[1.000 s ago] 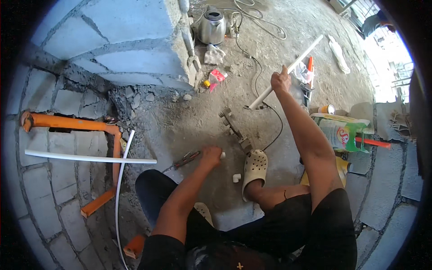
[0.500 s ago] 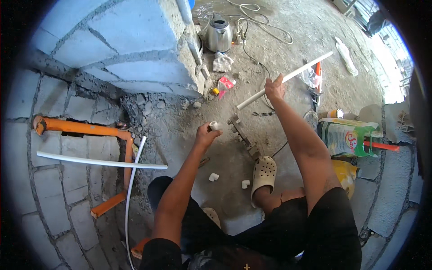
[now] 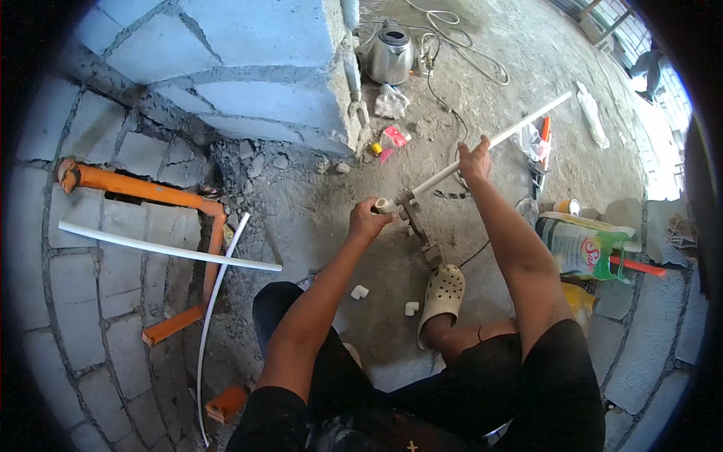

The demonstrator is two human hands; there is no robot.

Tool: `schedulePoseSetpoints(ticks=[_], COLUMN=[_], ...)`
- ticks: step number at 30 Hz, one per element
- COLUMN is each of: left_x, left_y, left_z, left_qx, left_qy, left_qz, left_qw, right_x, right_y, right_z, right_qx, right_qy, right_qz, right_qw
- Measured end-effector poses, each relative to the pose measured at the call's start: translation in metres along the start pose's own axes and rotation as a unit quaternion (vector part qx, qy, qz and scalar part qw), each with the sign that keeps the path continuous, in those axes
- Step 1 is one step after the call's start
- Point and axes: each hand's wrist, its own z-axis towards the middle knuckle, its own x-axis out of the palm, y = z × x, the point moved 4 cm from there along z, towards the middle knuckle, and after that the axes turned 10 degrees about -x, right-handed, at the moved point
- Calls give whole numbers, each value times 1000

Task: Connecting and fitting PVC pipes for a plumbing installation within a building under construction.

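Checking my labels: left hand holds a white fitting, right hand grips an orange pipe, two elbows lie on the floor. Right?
No: the right hand grips a white pipe, not an orange one, per the head view. The rest stands: left hand holds a white fitting, two elbows lie on the floor.

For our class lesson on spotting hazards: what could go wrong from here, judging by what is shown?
If the metal tool is hot, the left hand, gripping the white fitting close beside it, could get burned. The right hand grips the long white pipe partway along, so it might tilt out of line. The beige clog is close by the tool's near end, so a careless step could knock it.
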Motion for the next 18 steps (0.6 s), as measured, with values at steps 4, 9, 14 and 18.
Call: schedulePoseSetpoints(ticks=[4,9,14,18], left_x=[-1,-5,-10,-8], left_y=[-13,-17,-17,-18], left_z=[-7,-9,-6,-5], left_qx=[36,-7,10,26], left_qy=[-42,-20,0,3], left_qz=[19,51,53,85], left_qw=[998,998,999,996], right_x=[-7,-9,-7,-7], right_y=[1,6,6,3], right_z=[-3,-5,-8,-8], right_qx=[18,25,9,-13], right_qy=[1,4,0,-4], right_qz=[25,14,11,4], right_qw=[1000,1000,1000,1000])
